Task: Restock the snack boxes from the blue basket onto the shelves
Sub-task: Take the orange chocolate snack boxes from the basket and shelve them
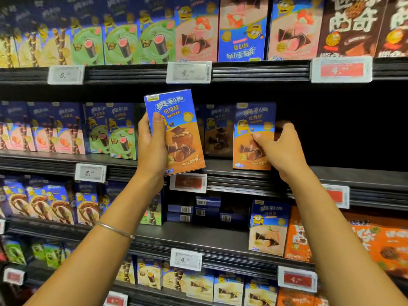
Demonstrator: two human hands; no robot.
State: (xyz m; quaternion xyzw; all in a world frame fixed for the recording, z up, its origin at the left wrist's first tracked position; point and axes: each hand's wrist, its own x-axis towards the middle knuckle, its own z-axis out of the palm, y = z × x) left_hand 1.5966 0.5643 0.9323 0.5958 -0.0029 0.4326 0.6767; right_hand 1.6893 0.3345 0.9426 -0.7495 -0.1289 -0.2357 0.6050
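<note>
A snack box (176, 133) is being held up before the middle shelf (242, 173) by the left hand (152, 149), its thumb clamped across the front. A matching box (251, 127) standing on that shelf is being gripped by the right hand (281, 151), fingers (287, 129) curled round its right edge.

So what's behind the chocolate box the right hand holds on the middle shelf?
The right hand pinches the chocolate box, fingers curled behind its right edge. Beyond, only dark shelf shows; anything directly behind is covered by the box.

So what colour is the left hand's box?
The box is blue above, orange below; head view.
</note>
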